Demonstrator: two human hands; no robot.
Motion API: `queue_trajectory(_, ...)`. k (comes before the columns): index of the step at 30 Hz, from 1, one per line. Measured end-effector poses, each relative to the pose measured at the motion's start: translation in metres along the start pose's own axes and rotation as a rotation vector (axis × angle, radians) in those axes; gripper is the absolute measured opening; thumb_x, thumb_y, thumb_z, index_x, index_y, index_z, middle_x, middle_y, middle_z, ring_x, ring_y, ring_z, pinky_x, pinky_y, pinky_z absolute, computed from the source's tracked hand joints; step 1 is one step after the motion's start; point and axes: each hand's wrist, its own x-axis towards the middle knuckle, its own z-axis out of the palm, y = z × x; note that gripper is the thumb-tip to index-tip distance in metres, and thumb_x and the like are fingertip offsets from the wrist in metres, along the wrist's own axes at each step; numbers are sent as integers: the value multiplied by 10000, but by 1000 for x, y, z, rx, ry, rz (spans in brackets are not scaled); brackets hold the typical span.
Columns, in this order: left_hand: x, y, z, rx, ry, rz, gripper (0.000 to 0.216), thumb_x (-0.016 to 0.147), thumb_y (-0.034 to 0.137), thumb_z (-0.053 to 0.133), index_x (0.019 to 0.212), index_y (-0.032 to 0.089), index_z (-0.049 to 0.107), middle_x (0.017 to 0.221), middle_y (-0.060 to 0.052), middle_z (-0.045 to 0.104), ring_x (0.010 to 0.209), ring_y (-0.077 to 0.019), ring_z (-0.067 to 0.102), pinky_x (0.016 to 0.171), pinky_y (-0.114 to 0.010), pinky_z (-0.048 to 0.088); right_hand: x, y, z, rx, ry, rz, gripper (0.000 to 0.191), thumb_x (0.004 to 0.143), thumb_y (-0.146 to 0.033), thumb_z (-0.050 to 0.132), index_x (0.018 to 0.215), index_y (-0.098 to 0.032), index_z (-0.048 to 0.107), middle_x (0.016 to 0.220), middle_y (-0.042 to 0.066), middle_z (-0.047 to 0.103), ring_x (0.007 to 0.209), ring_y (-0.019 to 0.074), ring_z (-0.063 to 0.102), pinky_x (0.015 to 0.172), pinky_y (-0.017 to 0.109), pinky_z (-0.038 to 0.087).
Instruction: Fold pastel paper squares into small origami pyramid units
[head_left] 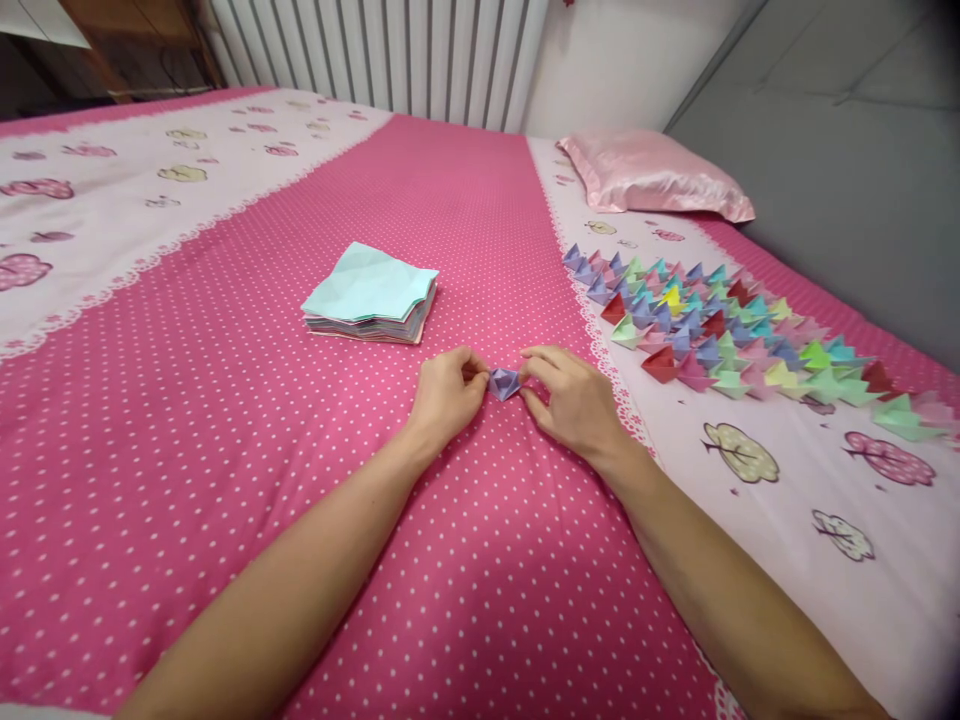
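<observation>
Folded purple paper [505, 383], one small piece, held at both ends

Position: on the midline between the two hands, low over the pink dotted band of the bedcover [487, 560]. The piece spans the gap between the fingertips, with its faceted middle bare and facing up. Whether its underside rests on the cloth cannot be told.

Left hand [452, 388]: thumb and forefinger pressed together, pinching the left end of the piece. Remaining fingers curled in.

Right hand [574, 395]: thumb below and fingers above, closed in a pinch on the right end of the piece. Upper fingers arched; exact contact at the tip too small to read. Both grips take the outer ends only.

Paper stack [369, 285]: square sheets, pale blue uppermost, mixed colours at the edges, slightly uneven. On the dotted band, beyond the left hand and apart from it.

Paper boats [712, 325]: many, in close rows; purple, blue, green, pink, yellow and dark red. Upright on the white printed band, to the right of and beyond the right hand.

Pillow [652, 172]: pink, glossy, lying behind the boats.

Surroundings: grey headboard [832, 150] at right; white radiator [382, 50] at the far side.
</observation>
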Motion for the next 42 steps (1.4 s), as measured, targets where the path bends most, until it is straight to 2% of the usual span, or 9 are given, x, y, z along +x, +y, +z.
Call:
queue_trajectory(7, 1, -2, 1, 6, 7, -22, 67, 712, 157, 528, 700, 158, 595, 678, -31, 660, 634, -146, 610, 599, -248, 457, -2, 6, 4, -17, -8, 0, 190, 825, -225, 520, 882, -242, 700, 1120, 46, 645, 1007, 232, 590, 816, 369, 481)
queue_trajectory(15, -1, 3, -1, 85, -21, -12, 97, 727, 151, 504, 732, 168, 599, 723, -40, 674, 681, -162, 617, 642, -265, 468, -4, 2, 6, -6, -77, 13, 279, 805, -176, 518, 995, -281, 694, 1194, 47, 606, 1002, 226, 605, 823, 387, 508)
queue_trajectory(17, -2, 5, 0, 134, -18, 24, 130, 734, 135, 493, 794, 173, 601, 777, -50, 677, 735, -176, 624, 677, -276, 471, -5, 0, 7, -10, -117, 15, 315, 797, -137, 500, 1009, -271, 692, 1234, 58, 578, 1040, 234, 592, 844, 389, 506)
queue_trajectory(21, -6, 13, 0, 261, -21, 192, 256, 748, 131, 486, 971, 202, 590, 1001, -60, 646, 876, -200, 613, 773, -309, 465, -5, -1, 7, -3, -154, 18, 348, 797, -117, 480, 1047, -257, 678, 1276, 77, 545, 1082, 244, 573, 874, 402, 497)
queue_trajectory(25, -11, 20, 1, 425, 0, 190, 200, 761, 286, 538, 918, 197, 625, 1115, -82, 595, 929, -240, 599, 776, -339, 470, -4, -2, 7, 19, -153, 28, 331, 806, -136, 470, 1039, -233, 683, 1277, 95, 547, 1107, 253, 559, 887, 408, 490)
queue_trajectory(31, -13, 22, 6, 626, 28, 175, 210, 793, 267, 485, 908, 180, 639, 1176, -99, 566, 993, -256, 571, 703, -329, 483, -2, -6, 8, 68, -95, 75, 300, 784, -165, 478, 957, -222, 716, 1170, 74, 624, 1060, 232, 585, 899, 374, 483)
queue_trajectory(35, -11, 20, 9, 641, -24, 210, 223, 799, 241, 463, 867, 161, 660, 1158, -103, 577, 1036, -248, 545, 780, -331, 478, 0, -8, 7, 102, -53, 128, 272, 771, -183, 487, 888, -207, 731, 1085, 64, 666, 964, 211, 624, 853, 335, 496)
queue_trajectory(42, -6, 18, 12, 587, -98, 187, 264, 783, 243, 458, 844, 135, 691, 1051, -115, 599, 1003, -229, 545, 878, -327, 445, 1, -8, 10, 90, 4, 224, 183, 765, -222, 520, 739, -191, 699, 773, 36, 706, 722, 181, 642, 701, 286, 480)
